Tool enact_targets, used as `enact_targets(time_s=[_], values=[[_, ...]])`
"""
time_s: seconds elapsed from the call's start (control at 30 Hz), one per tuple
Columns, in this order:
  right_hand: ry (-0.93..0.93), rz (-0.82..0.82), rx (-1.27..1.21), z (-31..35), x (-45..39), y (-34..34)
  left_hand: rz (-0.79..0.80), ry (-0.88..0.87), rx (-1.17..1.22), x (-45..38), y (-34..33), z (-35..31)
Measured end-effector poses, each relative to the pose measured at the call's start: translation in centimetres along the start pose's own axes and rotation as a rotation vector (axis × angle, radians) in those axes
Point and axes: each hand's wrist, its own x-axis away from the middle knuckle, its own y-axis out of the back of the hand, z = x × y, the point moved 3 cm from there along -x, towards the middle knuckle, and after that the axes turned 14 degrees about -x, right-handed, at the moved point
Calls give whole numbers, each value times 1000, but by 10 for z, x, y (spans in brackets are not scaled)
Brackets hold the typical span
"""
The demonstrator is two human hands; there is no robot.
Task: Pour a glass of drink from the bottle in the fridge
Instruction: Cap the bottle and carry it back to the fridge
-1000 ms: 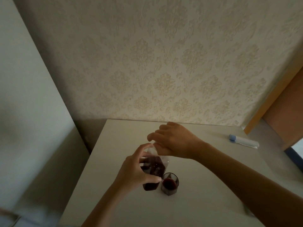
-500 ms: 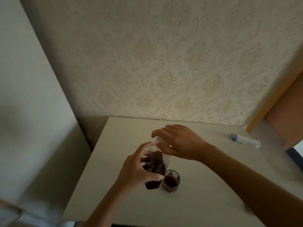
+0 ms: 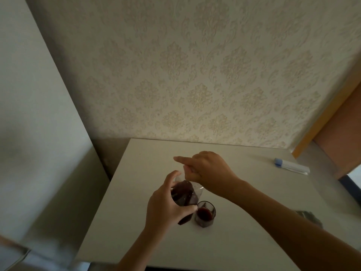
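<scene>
A clear bottle (image 3: pixel 184 194) partly filled with dark red drink stands upright on the white table (image 3: pixel 254 231). My left hand (image 3: pixel 166 208) is wrapped around the bottle's body. My right hand (image 3: pixel 207 171) sits over the bottle's top, fingers curled on the cap, index finger stretched out to the left. The cap itself is mostly hidden under the fingers. A short glass (image 3: pixel 204 214) holding dark red drink stands right beside the bottle, to its right, nearly touching it.
A white tube with a blue cap (image 3: pixel 291 166) lies at the table's far right. A patterned wall rises behind the table, a pale fridge side (image 3: pixel 29 133) stands on the left, and a dark object (image 3: pixel 308 217) shows at the right behind my forearm.
My right hand has turned on the bottle's top, its index finger now pointing left. The left hand keeps its hold on the bottle. The glass has not moved.
</scene>
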Motion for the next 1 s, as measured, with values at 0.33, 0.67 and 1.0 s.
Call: enact_targets(time_s=[0.33,0.67,1.0], values=[[-162,-81,-91,9,10,-12,7,28,-50,9,6,13],[-386,-80,-93,16,47,-10,-42,83,82,18,20,43],[-429,-19,-48,12,111,-6,-120,160,133,79,54,31]])
